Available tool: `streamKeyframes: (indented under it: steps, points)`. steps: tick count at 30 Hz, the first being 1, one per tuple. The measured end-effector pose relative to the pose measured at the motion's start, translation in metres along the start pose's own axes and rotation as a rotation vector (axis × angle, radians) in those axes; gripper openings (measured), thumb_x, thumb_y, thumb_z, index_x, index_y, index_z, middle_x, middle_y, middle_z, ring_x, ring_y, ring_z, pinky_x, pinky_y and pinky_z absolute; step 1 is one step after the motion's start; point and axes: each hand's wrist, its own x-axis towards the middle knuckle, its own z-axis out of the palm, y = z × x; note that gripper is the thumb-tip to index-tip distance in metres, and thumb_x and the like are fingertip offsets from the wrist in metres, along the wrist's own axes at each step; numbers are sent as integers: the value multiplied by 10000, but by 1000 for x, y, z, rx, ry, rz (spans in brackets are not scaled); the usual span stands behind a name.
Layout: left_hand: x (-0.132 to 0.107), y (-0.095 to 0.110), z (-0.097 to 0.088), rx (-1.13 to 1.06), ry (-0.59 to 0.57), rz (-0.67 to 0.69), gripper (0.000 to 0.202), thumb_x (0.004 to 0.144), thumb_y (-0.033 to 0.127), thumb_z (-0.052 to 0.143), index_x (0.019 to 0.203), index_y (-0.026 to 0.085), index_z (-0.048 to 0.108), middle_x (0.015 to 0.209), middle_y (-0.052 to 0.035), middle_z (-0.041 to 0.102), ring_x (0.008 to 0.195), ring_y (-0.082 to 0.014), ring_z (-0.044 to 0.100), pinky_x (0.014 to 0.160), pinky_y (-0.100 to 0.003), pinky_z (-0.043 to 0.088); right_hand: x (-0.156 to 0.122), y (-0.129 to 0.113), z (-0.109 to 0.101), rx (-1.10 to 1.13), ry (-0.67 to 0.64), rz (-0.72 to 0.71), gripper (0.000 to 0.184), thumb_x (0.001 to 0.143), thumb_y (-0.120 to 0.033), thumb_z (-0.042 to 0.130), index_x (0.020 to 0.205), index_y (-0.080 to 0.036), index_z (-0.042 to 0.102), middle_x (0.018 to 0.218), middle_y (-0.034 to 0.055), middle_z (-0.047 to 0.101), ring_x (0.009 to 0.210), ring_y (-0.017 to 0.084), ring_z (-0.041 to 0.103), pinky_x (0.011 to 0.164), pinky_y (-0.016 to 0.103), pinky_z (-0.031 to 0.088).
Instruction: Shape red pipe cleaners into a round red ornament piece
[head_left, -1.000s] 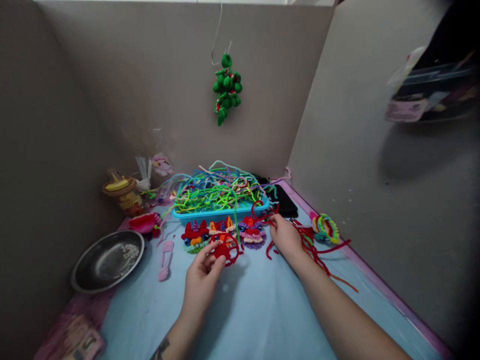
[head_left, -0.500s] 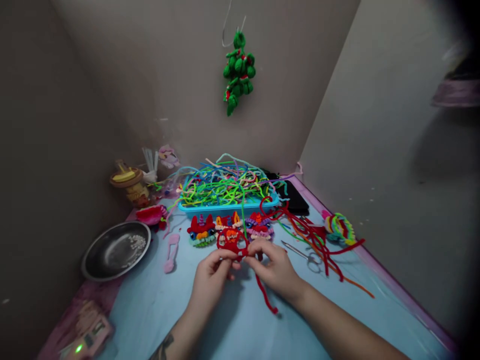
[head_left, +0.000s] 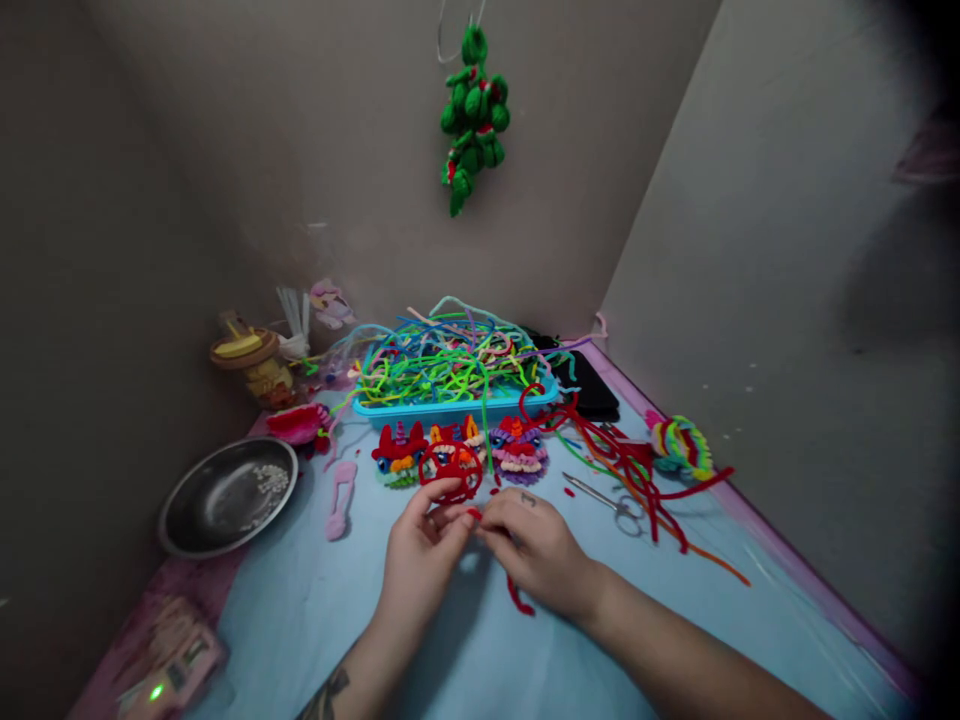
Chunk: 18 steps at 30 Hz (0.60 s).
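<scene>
At the left of the frame we have a metal bowl (head_left: 214,505) with small white beads in it, and to its right a pink clip-shaped piece (head_left: 340,505) lying flat on the blue-covered bench (head_left: 300,610). Toward the centre, our left hand (head_left: 424,545) is nearly closed, its fingers pinching the lower part of a red ring (head_left: 459,492). The ring stands up just above those fingers, in front of the row of bright fuzzy figures below the blue tray (head_left: 375,409).

Just right of centre, the fingers of our right hand (head_left: 536,545) are drawn together in a pinch and meet the left fingertips; a red strand (head_left: 519,597) hangs out below them. Their exact hold is partly covered, but they seem to grip that strand.

We judge the step in hand to be fastening the strand onto the ring's edge. The next move calls for keeping the ring steady on the left while the right fingers bend the strand's end snugly round it.

Farther right, the scissors (head_left: 598,494) lie within reach, and loose red stems (head_left: 630,455) spread beyond them.
</scene>
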Motion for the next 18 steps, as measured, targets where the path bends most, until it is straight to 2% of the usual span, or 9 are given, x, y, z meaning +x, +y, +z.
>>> streamKeyframes:
  steps: [4, 9, 12, 15, 18]
  points:
    - [-1, -2, 1, 114, -36, 40, 358, 659, 195, 637, 1004, 185, 544, 733, -11, 624, 685, -145, 608, 608, -245, 492, 0, 2, -2, -27, 34, 22, 144, 838, -106, 481, 813, -209, 579, 730, 28, 610, 723, 151, 557, 657, 267, 446]
    - [-4, -9, -6, 456, -83, 305, 355, 708, 108, 534, 1047, 207, 576, 994, -77, 576, 809, -171, 595, 646, -270, 505, 0, 4, -1, -61, 3, 26, 181, 824, -81, 458, 826, -214, 581, 744, 29, 605, 735, 158, 557, 672, 274, 445]
    - [-5, -10, -8, 541, -93, 402, 339, 745, 118, 515, 1063, 211, 585, 1014, -84, 564, 859, -187, 589, 701, -293, 506, 0, 4, 0, -50, 14, 65, 147, 830, -105, 472, 811, -210, 572, 743, 26, 596, 728, 154, 560, 669, 265, 445]
    - [-4, -9, -5, 445, -59, 349, 322, 751, 152, 543, 1067, 205, 569, 1017, -84, 571, 833, -181, 600, 705, -299, 510, 0, 2, 1, -6, 62, 148, 109, 826, -131, 500, 784, -208, 564, 717, 10, 584, 687, 142, 560, 638, 251, 438]
    - [-3, -6, 0, 242, -41, 192, 363, 715, 176, 598, 1071, 194, 525, 942, -71, 603, 803, -175, 610, 688, -289, 511, 0, -1, 2, 34, 98, 192, 92, 819, -142, 517, 772, -209, 557, 700, 0, 578, 669, 135, 561, 621, 242, 434]
